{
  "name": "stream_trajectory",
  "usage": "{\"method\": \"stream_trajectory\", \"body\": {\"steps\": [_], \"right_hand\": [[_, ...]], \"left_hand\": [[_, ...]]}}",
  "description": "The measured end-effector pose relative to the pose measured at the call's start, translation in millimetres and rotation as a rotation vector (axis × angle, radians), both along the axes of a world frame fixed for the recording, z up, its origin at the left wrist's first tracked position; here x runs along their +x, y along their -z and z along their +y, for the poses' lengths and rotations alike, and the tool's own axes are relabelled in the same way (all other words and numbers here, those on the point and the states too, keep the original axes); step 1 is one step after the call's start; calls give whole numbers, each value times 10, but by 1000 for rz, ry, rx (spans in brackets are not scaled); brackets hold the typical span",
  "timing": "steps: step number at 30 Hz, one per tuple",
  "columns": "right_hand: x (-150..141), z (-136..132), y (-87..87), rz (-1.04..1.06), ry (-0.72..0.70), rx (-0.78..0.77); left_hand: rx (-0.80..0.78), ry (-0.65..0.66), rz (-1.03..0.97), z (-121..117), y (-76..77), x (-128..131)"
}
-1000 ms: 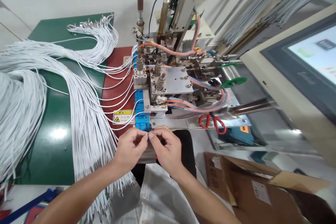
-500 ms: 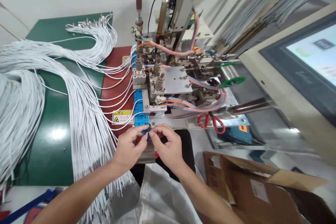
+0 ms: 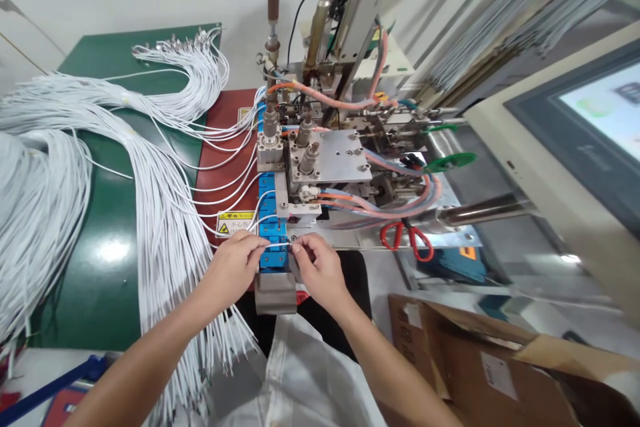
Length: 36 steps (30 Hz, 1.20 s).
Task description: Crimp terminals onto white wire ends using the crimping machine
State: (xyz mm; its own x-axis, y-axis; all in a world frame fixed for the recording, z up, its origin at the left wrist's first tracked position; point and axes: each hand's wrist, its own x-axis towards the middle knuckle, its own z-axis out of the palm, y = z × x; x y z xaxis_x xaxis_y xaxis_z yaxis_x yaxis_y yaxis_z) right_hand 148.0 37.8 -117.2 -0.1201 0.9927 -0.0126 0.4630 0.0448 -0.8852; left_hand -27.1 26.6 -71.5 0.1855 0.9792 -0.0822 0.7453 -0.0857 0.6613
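A white cable (image 3: pixel 278 245) is stretched level between my two hands, over the near part of a row of blue clamp blocks (image 3: pixel 273 259). My left hand (image 3: pixel 239 260) pinches the cable left of the blocks. At the cable's right end, the fingertips of my right hand (image 3: pixel 317 265) are closed on the tip, and its fine wires are too small to make out. Farther up the row, other white cables (image 3: pixel 260 219) lie with their ends in the blocks. A metal machine (image 3: pixel 327 153) with a flat plate stands just beyond.
A thick bundle of white cables (image 3: pixel 165 253) spreads over the green table (image 3: pixel 110 293) at left. Red-handled scissors (image 3: pixel 407 240) lie on the machine's base. An open cardboard box (image 3: pixel 480 373) stands lower right, below a screen (image 3: pixel 600 107). A warning label (image 3: pixel 235 223) is on the red board.
My left hand has shifted left along the cable, so a straight length now shows between my hands. My right hand stays near the same spot at the tip.
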Motion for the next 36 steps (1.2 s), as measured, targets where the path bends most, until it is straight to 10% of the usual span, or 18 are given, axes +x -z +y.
{"method": "stream_trajectory", "body": {"steps": [10,18,36], "right_hand": [[16,96,-51,-119,-65,-49],[59,189,-39,-318,-249,266],[-73,107,122,8,117,29]], "left_hand": [[53,5,152,-2,35,52],[76,35,165,1,23,48],[184,175,438,-90,-4,50]]}}
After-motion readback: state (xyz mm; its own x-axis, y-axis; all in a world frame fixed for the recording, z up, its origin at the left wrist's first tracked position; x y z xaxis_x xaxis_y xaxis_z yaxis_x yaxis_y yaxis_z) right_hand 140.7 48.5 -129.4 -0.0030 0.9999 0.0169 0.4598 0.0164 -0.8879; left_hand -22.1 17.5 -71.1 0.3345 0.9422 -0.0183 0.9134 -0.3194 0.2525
